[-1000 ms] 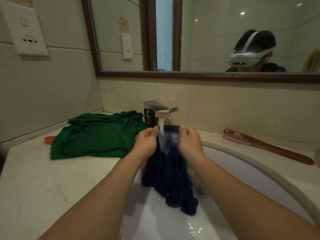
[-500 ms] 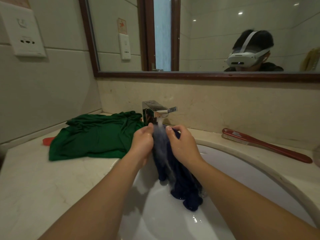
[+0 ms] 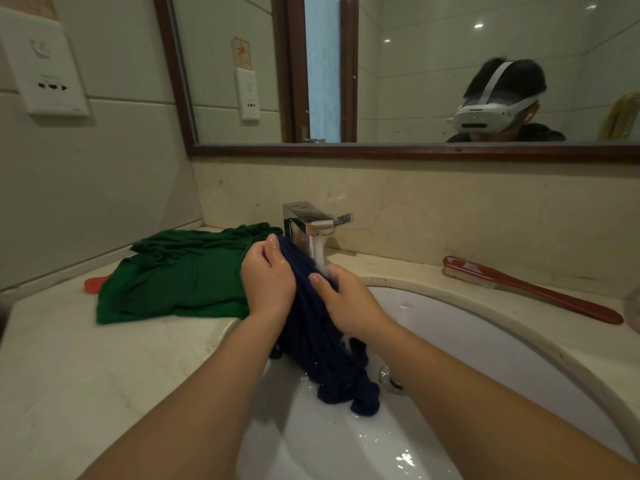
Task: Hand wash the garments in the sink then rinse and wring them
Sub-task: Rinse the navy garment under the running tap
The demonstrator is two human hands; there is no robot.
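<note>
While tap (image 3: pixel 313 221) water runs over it, a dark blue garment (image 3: pixel 311 344) hangs bunched over the sink (image 3: pixel 485 327), left hand (image 3: pixel 268 280) and right hand (image 3: pixel 348 301) both curled round its top. Soaked, it looks heavy, limp, slippery; grip the thick gathered part.

Navy garment (image 3: pixel 311 327) bunched from spread; left hand (image 3: pixel 268 278) raised, right hand (image 3: pixel 346 306) lowered under stream (image 3: pixel 318 252).

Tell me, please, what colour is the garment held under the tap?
Dark navy blue, plain, seen in the head view: the garment.
</note>
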